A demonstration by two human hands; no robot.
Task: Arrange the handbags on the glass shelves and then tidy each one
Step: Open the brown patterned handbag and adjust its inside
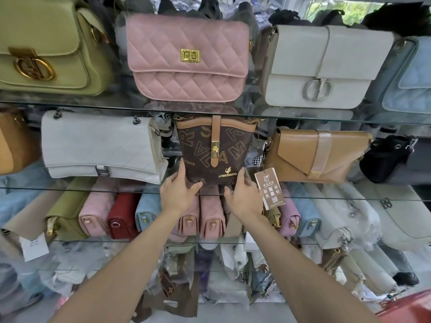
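Observation:
A brown bucket handbag (210,148) with tan letters, a tan strap and a gold clasp stands upright on the middle glass shelf (93,189). My left hand (178,191) holds its lower left corner, thumb across the front and fingers up the side. My right hand (242,193) holds its lower right corner in the same way. A brown paper tag (270,187) hangs from the bag to the right of my right hand. The bag's top sits just under the upper glass shelf (303,117).
A white quilted bag (100,145) stands left of the brown one, a tan envelope bag (312,155) and a black bag (384,157) right of it. Olive, pink (186,59), cream and blue bags line the upper shelf. Several bags stand edge-on below.

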